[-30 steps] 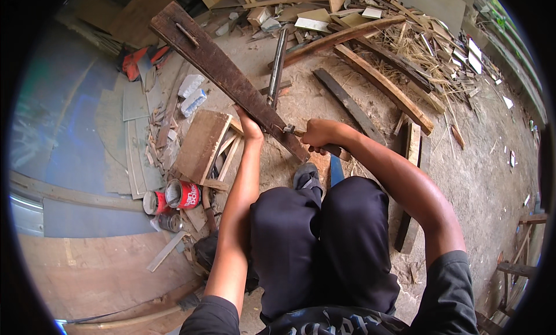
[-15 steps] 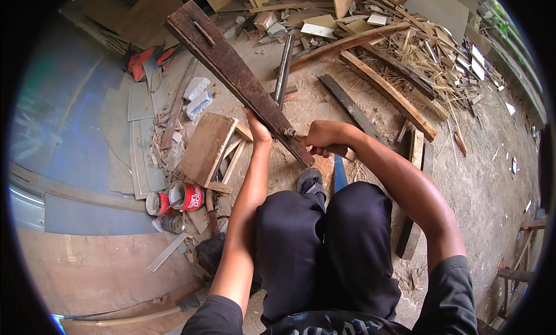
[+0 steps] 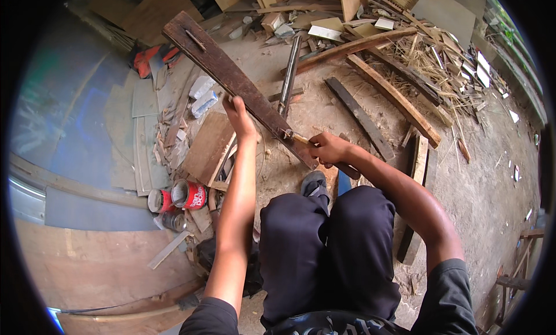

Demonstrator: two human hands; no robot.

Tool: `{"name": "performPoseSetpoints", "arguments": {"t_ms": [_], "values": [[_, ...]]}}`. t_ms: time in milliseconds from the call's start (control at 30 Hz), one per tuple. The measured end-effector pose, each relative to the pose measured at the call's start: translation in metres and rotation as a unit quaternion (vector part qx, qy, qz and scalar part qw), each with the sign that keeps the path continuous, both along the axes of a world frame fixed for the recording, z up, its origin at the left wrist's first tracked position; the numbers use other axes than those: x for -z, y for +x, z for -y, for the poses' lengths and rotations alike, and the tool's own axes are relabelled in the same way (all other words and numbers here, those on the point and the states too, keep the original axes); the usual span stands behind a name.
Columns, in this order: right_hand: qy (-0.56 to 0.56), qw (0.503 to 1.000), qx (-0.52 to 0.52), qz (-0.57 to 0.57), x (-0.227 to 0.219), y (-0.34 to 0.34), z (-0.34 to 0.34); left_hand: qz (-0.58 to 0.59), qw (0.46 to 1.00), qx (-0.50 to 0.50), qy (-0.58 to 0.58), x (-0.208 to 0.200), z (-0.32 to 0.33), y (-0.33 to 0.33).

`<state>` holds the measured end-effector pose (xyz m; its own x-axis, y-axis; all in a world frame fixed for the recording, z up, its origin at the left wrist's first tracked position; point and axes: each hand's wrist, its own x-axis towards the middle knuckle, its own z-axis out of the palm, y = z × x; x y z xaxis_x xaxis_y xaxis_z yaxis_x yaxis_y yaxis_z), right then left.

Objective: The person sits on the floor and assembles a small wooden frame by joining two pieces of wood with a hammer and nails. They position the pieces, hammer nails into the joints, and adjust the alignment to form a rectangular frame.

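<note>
A long dark brown wooden plank (image 3: 243,92) slants from the upper left down to just in front of my shoe (image 3: 314,184). My left hand (image 3: 238,116) is closed on the plank's left edge near mid-length; some fingers are hidden behind it. A thin sliver of wood or metal (image 3: 196,39) lies along the plank's far end. In my right hand (image 3: 329,148), fingers wrapped round, is a wooden-handled tool (image 3: 301,139). Its small metal end meets the plank's face near the lower end; its exact kind is unclear. A blue flat piece (image 3: 343,182) shows beside my right knee.
A wooden box (image 3: 207,147) and red cans (image 3: 194,195) are on my left. Loose beams (image 3: 394,100) and a dark board (image 3: 359,118) lie ahead to the right. Scraps and straw (image 3: 420,66) heap behind them. A metal-edged bar (image 3: 289,74) lies beyond the plank.
My left hand has slid up along the plank, toward its far end. The plank's far end has dipped slightly. My right hand and the tool's handle have shifted a little right and nearer me.
</note>
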<state>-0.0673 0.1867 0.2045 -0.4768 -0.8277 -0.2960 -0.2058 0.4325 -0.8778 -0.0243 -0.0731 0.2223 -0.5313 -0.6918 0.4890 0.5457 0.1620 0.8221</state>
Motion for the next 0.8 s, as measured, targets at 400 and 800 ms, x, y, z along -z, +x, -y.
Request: {"name": "performPoseSetpoints", "arguments": {"t_ms": [400, 800], "values": [[-0.116, 0.982, 0.063, 0.138, 0.044, 0.033, 0.01, -0.004, 0.994, -0.086, -0.069, -0.043, -0.002, -0.026], [0.012, 0.981, 0.063, -0.183, 0.044, 0.037, 0.006, 0.004, 0.983, -0.175, -0.056, -0.053, -0.009, -0.03]]}}
